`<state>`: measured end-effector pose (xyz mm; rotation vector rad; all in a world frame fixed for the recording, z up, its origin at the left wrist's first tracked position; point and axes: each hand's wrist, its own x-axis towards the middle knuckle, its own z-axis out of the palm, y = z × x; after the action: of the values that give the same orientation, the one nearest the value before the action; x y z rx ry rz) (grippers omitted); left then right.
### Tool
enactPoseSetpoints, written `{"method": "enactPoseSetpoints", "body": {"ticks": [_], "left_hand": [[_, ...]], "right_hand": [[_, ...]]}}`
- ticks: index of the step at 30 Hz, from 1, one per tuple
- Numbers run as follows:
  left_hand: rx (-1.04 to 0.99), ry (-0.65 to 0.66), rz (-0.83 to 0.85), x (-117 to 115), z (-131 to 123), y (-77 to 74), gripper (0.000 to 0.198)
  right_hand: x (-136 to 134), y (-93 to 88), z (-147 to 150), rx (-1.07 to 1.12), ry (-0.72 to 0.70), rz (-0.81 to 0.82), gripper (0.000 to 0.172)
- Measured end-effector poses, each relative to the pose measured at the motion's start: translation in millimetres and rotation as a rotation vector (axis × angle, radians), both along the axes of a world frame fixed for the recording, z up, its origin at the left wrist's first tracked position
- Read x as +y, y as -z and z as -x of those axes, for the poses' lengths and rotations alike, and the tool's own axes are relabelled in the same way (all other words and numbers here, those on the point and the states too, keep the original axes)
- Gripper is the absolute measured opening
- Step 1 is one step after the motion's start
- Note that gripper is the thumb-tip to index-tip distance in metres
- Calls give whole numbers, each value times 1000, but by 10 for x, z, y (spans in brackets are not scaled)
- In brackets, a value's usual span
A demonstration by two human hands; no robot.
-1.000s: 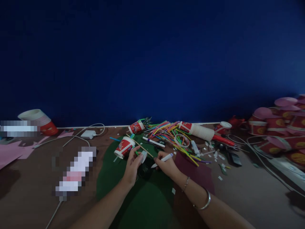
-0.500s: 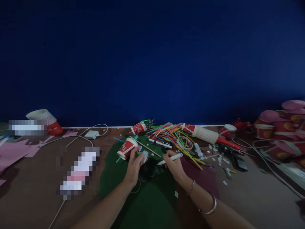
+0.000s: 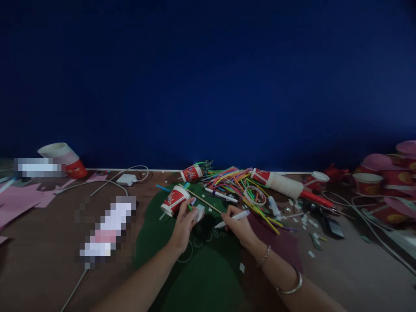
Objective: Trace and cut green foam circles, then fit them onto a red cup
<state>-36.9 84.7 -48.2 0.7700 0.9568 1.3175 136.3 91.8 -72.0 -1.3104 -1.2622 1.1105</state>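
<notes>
At the green sheet point(image 3: 208, 277), the right hand point(image 3: 239, 229) pinches a white marker point(image 3: 236, 216), the left hand point(image 3: 182, 226) a whitish object point(image 3: 199, 212).

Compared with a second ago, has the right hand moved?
Yes: judged against the white adapter, the right hand has shifted slightly rightward.

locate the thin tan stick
In the head view, the stick lies below centre, slanting from the red cup beside the left hand toward the right hand.
</notes>
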Motion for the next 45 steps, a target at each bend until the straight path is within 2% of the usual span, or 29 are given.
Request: {"method": "enactPoseSetpoints", "body": {"ticks": [7,20,27,32,38,45], "left_hand": [[7,-6,10,24,21,56,45],[46,10,11,18,29,52,43],[36,20,13,18,30,55,43],[54,28,7,18,37,67,43],[42,30,-1,22,33,72,42],[45,35,11,23,40,80,43]], "right_hand": [[14,45,-27,-162,15,-37,22],[17,49,-19,-229,-10,-32,20],[-5,-9,-7,-180,-38,77,20],[13,-2,-12,-130,-20,43,18],[20,49,-16,-207,-29,-23,17],[13,43,-22,-181,-59,66,18]]}}
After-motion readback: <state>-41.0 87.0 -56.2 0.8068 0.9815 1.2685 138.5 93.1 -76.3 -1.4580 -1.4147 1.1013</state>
